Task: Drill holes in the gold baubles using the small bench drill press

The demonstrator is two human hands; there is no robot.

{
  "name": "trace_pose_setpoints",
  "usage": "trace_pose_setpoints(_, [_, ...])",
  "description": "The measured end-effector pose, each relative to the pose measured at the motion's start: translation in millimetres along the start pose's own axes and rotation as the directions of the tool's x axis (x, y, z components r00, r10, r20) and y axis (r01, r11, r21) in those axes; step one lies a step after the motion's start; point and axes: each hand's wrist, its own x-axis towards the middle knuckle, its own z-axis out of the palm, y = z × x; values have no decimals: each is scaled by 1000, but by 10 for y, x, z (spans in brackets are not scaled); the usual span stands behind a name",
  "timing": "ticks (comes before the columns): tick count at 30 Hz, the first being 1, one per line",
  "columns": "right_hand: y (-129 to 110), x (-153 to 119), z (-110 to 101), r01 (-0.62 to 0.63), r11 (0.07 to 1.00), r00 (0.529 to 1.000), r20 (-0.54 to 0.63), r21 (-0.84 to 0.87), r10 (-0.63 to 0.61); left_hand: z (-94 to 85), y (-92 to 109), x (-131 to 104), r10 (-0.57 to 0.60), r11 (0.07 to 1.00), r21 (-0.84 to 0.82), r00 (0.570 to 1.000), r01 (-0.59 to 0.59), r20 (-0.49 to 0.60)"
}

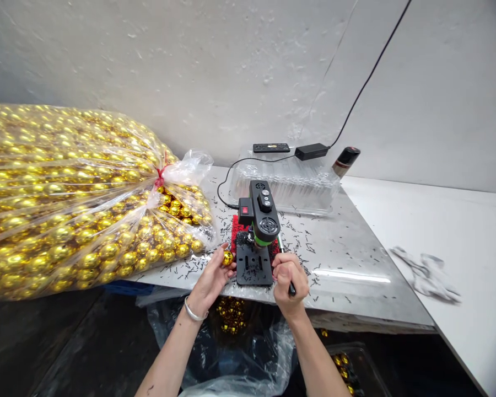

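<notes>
Two bare hands work at a small black press on a steel table.

The left hand [213, 274] pinches a gold ball [227, 257] in its fingertips, just left of the press [257, 234]. The right hand [288, 278] is closed tight around the press lever [281, 248], whose black end pokes out below the fist. Left of the left hand lies a huge clear bag of gold balls [66, 198]. Under both wrists, an open plastic bag [248, 342] holds more balls. Black shavings are scattered over the table [355, 286] around both hands.

One drill press [258, 231], two bags of gold balls [78, 204].
</notes>
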Motion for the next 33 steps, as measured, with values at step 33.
trace_pose_setpoints(33, [9,-9,-9,13,1000,1000,9,-19,-12,38,-299,175,231,922,344,965,-177,-123])
